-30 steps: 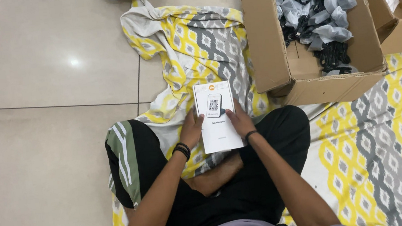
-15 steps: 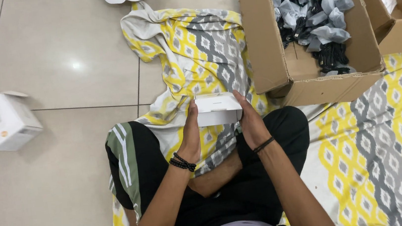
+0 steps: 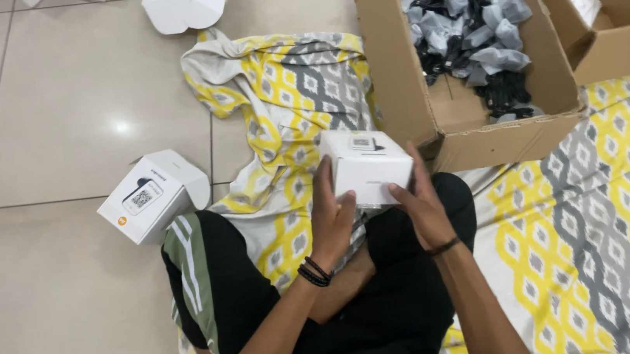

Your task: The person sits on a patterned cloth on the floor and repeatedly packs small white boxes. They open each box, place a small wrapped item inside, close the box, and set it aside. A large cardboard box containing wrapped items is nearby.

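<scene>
I sit cross-legged on a yellow, grey and white patterned cloth (image 3: 608,216). Both hands hold a small white box (image 3: 367,165) above my lap. My left hand (image 3: 333,218) grips its left side, fingers up along the box wall. My right hand (image 3: 419,203) grips its right lower side. The box is closed and tilted slightly, with a small printed picture on its top face.
A second white box (image 3: 152,196) lies on the tiled floor by my left knee, a third white box (image 3: 186,2) farther back. An open cardboard carton (image 3: 474,129) holds several bagged black parts (image 3: 471,28). Another carton (image 3: 620,35) stands at the far right.
The flat white card from a second ago has become a closed box in my hands. The view has shifted, so the white box on the floor now lies closer to my knee.
</scene>
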